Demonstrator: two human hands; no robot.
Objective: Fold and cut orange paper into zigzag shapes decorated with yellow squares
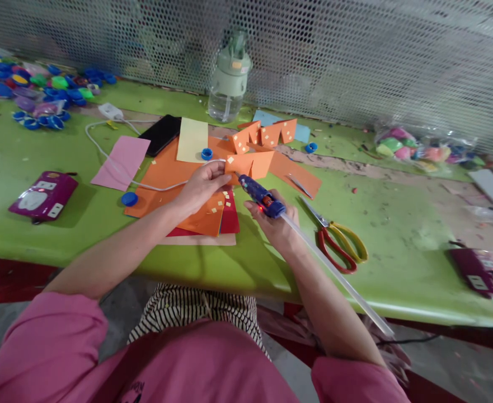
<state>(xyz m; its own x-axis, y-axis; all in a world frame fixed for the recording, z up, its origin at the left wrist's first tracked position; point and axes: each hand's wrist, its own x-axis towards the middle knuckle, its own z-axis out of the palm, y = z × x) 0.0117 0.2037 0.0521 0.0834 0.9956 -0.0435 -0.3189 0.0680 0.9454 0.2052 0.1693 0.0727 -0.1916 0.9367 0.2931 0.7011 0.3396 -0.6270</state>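
My left hand [204,183] pinches the left end of a folded strip of orange paper [259,163] that bears a small pale square. In my right hand [280,224] is a blue hot glue gun [261,196], its red light lit and a long clear glue stick [334,271] trailing from its back. The nozzle points at the strip near my left fingertips; whether it touches is too small to tell. Behind stand zigzag-folded orange pieces [267,134] dotted with pale squares. Under my left hand lie orange sheets [162,193], with loose pale squares [225,200] near their right edge.
Scissors [334,238] lie right of my right hand. A water bottle [229,78], a black phone [161,134], pink paper [122,162] and blue caps [129,198] are around the sheets. Purple power sockets [45,196] sit at left and right. A white cable [99,145] crosses the papers.
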